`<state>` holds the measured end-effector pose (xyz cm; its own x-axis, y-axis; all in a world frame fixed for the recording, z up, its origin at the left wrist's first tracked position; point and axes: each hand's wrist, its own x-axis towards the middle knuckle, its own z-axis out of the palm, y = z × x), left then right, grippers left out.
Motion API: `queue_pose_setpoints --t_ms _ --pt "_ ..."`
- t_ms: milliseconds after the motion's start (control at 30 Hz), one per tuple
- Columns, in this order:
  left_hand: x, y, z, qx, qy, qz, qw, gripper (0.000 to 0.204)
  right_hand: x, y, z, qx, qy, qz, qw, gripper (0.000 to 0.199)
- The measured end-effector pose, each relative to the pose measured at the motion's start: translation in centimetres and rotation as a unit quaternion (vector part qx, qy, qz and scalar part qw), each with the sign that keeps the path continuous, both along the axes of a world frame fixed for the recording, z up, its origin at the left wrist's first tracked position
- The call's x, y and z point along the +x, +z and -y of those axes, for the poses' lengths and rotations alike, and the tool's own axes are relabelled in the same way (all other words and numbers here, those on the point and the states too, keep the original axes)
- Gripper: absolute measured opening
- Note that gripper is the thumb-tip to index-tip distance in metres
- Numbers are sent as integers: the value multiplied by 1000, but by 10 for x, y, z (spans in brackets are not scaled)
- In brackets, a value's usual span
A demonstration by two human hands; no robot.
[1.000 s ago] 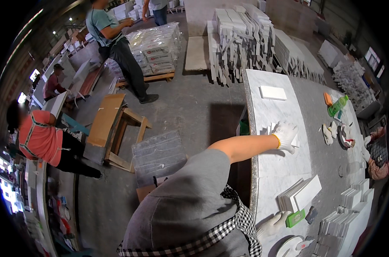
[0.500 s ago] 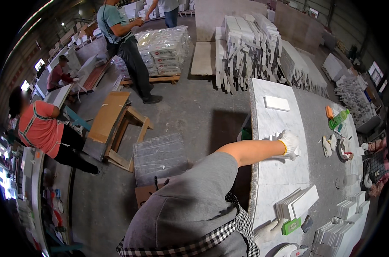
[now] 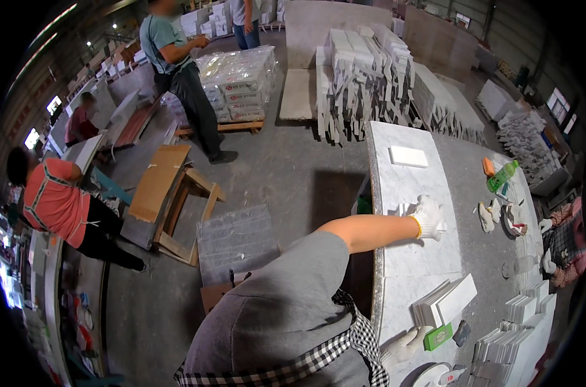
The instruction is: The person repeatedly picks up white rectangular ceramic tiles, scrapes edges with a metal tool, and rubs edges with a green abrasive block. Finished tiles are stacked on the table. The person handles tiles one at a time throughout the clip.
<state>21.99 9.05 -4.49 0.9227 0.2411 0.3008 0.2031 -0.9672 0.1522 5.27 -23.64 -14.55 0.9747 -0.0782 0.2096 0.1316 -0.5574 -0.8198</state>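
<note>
My left hand [image 3: 428,216], in a white glove, reaches out over the long white marble slab [image 3: 403,187] and closes on a small white tile [image 3: 400,209] lying on it. My right hand [image 3: 403,345], also gloved, rests on the near end of the slab with its fingers apart. It holds nothing and lies just left of a green block [image 3: 438,337]. A leaning stack of white tiles [image 3: 444,303] stands between my two hands.
On the slab's far end lies a single white tile [image 3: 408,156]. A green bottle [image 3: 503,175], loose gloves [image 3: 486,216] and tile stacks [image 3: 519,313] sit on the grey table, where another person's gloved hand [image 3: 546,226] works. A wooden stool [image 3: 177,193], a wrapped pallet [image 3: 241,84] and people stand left.
My left hand has slid a little nearer along the slab with the small tile. The view has shifted slightly; my right hand stays by the green block.
</note>
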Motion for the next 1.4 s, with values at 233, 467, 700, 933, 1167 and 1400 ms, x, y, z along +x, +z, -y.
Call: queue_pose_setpoints --t_ms 233,467,700,933,1167,1400 --pt "-37 53 66 -107 -112 -90 984 75 -10 25 -7 0 19 -12 1000 42" --pt "-80 3 136 -333 -227 -8 915 94 8 12 11 154 -51 -103 981 50" --pt "-95 -14 182 -374 -203 -134 895 123 44 37 15 309 -92 -18 946 52" --pt "-86 -18 168 -409 -258 -21 875 73 60 52 16 157 -18 -63 986 48" --pt "-100 17 156 -316 -276 -92 903 78 82 58 36 119 -37 -147 981 48" --pt "-94 4 146 -283 -280 -100 912 73 92 64 31 334 28 -223 916 40"
